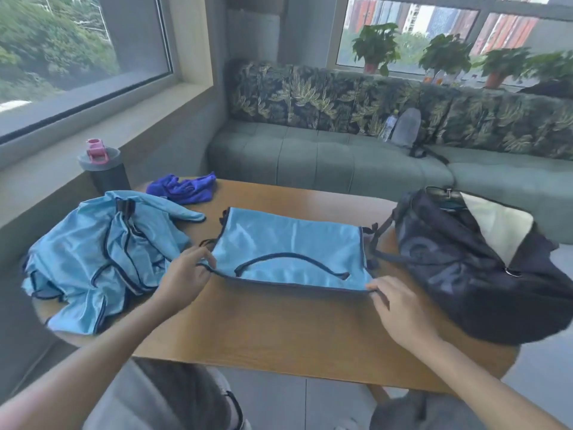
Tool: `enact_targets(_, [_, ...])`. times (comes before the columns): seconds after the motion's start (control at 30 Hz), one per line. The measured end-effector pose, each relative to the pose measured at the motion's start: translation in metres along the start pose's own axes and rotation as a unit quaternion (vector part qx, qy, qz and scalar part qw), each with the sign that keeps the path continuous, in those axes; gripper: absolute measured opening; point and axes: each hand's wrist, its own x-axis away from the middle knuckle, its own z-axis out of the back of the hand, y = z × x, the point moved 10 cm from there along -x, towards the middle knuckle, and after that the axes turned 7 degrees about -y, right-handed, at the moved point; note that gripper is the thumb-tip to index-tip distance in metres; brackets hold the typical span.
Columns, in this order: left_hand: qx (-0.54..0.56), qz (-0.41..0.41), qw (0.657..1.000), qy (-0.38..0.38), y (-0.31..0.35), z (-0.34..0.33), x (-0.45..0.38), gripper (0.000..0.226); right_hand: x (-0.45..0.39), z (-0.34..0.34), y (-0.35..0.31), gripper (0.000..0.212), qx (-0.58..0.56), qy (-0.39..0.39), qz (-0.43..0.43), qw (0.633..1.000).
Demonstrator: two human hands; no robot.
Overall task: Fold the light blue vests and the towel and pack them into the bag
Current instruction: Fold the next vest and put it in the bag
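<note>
Blue vest [288, 249] | both hands pinch near hem | bag [465, 268] lettering unreadable

Both bare forearms reach forward from the lower corners and come nearer to each other toward the wrists. The left hand [186, 271] is palm down, its fingers curled and pinched together at the tips. The right hand [395, 305] is also palm down, its thumb and forefinger closed in a pinch.
</note>
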Motion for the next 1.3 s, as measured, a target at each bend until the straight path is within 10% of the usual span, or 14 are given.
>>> enact_targets(0.2, [-0.185,-0.053,0.977,-0.094,-0.002,-0.032,0.061,0.016,0.075,-0.056,0.003,0.019,0.075,-0.05,0.005,0.996])
enact_targets(0.63, [-0.195,-0.066,0.969,-0.135,-0.035,-0.053,-0.026,0.045,0.077,-0.082,-0.01,0.044,0.101,-0.088,-0.112,0.985])
enact_targets(1.03, [-0.283,-0.246,0.917,-0.134,0.022,-0.06,0.031,0.032,-0.064,-0.061,0.063,0.038,0.235,-0.188,-0.148,0.942])
enact_targets(1.3, [-0.166,-0.144,0.943,-0.25,0.07,-0.105,0.063,0.039,-0.169,-0.082,0.067,0.036,0.263,-0.26,-0.119,0.922])
